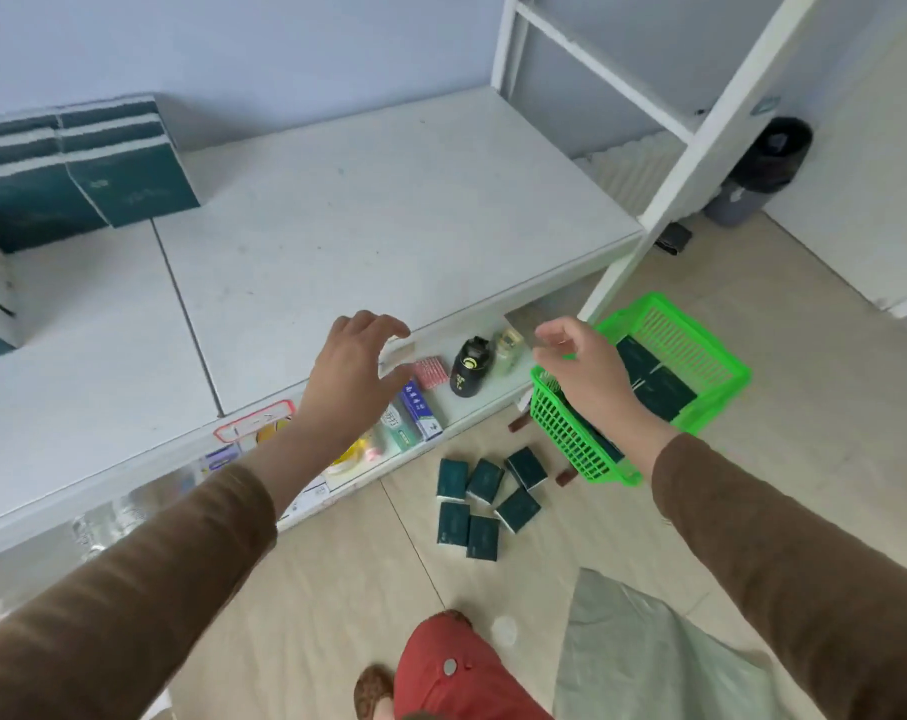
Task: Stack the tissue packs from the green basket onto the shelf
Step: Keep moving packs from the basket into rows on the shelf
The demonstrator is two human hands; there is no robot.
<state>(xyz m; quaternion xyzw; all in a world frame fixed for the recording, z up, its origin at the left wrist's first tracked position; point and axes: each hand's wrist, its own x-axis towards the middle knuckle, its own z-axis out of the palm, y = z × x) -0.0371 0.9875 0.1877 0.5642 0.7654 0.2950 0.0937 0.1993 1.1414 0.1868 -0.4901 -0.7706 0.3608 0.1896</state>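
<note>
A green basket [700, 350] stands on the floor at the right, with dark green tissue packs [659, 389] lying inside. Several more packs [485, 498] are scattered on the floor in front of it. On the white shelf top [368, 220], stacked dark green packs [84, 168] sit at the far left against the wall. My left hand [350, 379] hovers over the shelf's front edge, fingers spread and holding nothing. My right hand [583, 366] is above the basket's near corner, fingers loosely curled and holding nothing.
A lower shelf holds a black bottle [469, 368], a clear bottle [508, 348], toothpaste boxes [415, 410] and small goods. A white frame post [695, 148] rises at the right. A dark bin [763, 168] stands behind it. A grey-green bag [648, 657] lies by my red trousers [451, 672].
</note>
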